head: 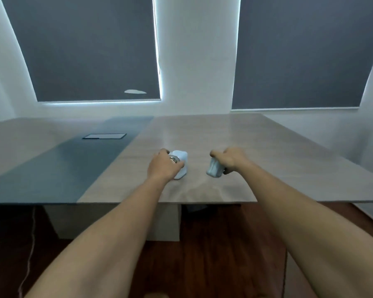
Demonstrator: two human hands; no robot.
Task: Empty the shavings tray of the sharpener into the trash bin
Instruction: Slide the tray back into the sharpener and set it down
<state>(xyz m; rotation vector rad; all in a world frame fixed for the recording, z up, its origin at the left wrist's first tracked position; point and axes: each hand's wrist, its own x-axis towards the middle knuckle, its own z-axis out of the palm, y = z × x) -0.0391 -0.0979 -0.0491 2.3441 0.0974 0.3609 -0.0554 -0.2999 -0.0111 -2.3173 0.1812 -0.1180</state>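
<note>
On the tabletop (224, 134): a pale wood surface with a dark grey strip down its left part; both arms reach out over its near edge.
Sharpener: a small white sharpener body (181, 163) stands on the wood, with a shiny metal part on its left side.
Left hand (163, 166): curled around the sharpener body from the left, fingers wrapped over the metal part, gripping it.
Right hand (229, 159): closed in a fist around the shavings tray (214, 169), a pale translucent piece that hangs tilted below the fist, just above the wood.
Tray and body: apart, with a strip of bare wood between them.
Writing: no brand or label can be read on either piece; the picture is too soft.
Tray contents: cannot be made out.
Dark strip: a flat black rectangular panel (105, 136) lies in it, well apart from the hands.
Behind: two windows with dark grey blinds (91, 46) drawn, light leaking at their edges.
Below: dark wooden floor (213, 244) and a thin cable (29, 250) at left.
</note>
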